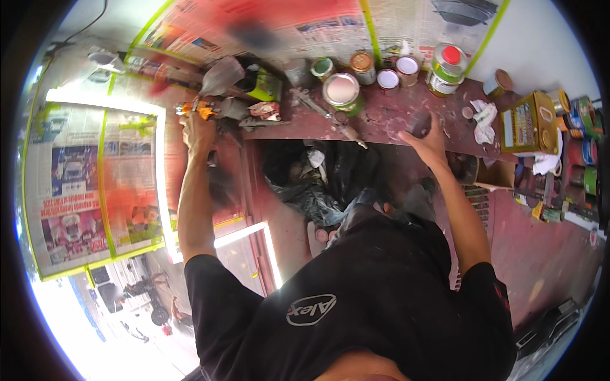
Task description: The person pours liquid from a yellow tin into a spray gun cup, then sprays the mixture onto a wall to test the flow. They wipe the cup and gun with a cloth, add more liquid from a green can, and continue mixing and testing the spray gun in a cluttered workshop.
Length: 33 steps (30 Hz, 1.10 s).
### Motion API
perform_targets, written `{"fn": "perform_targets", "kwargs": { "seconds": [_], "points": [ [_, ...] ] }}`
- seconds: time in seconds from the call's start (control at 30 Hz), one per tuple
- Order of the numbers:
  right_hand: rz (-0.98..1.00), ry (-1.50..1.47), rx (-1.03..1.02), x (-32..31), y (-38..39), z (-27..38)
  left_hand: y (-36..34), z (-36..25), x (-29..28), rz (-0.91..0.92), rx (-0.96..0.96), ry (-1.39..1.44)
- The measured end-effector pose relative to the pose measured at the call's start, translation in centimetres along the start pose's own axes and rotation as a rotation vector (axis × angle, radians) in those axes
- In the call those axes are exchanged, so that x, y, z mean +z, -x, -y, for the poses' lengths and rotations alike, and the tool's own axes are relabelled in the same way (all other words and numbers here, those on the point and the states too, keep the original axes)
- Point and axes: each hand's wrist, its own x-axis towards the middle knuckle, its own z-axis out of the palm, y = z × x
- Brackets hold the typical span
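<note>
At the far left end of the bench my left hand (197, 127) is closed round an orange-and-metal spray gun (202, 109), its fingers partly hidden. Beside it stand a greyish cup (222, 76) and a bright green container (264, 86). A crumpled red-and-white wad (265, 111) lies just to the right. My right hand (429, 147) is at the bench's front edge, thumb and fingers curved round a dark round object (420, 124) whose kind I cannot make out. Between the hands lie a metal spray gun (309, 101) and another metal tool (351, 134).
Several paint cans (342, 90) line the back of the reddish bench (387, 130). Rightward are a white crumpled cloth (485, 120) and a yellow-green rectangular tin (527, 124). Below the bench sits a black plastic bag (318, 190). Taped newspaper (76, 184) covers the left side.
</note>
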Motion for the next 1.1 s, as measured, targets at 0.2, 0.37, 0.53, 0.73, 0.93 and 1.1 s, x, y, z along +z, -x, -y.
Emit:
{"fn": "perform_targets", "kwargs": {
  "seconds": [0.2,0.37,0.53,0.73,0.93,1.1],
  "points": [
    [-0.07,0.303,0.025,0.3,-0.7,3.6,-1.7,2.6,1.9,-0.167,0.308,-0.245],
    [-0.336,-0.16,-0.262,2.8,-2.3,-0.6,-2.2,0.1,1.4,-0.292,0.328,-0.244],
    [-0.389,-0.015,-0.209,3.0,-1.5,-4.6,-1.7,-0.6,0.6,-0.284,0.335,-0.236],
    [-0.606,0.149,-0.316,-3.2,-1.6,-6.9,0.3,-2.1,-1.3,-0.295,0.369,-0.281],
    [-0.584,0.271,0.404,-11.9,-10.1,-9.1,-1.7,-0.5,-0.3,-0.386,0.368,-0.376],
    [-0.485,0.236,0.234,-14.0,-13.7,-16.3,-3.1,-0.1,0.8,-0.478,0.564,-0.327]
  ]
}}
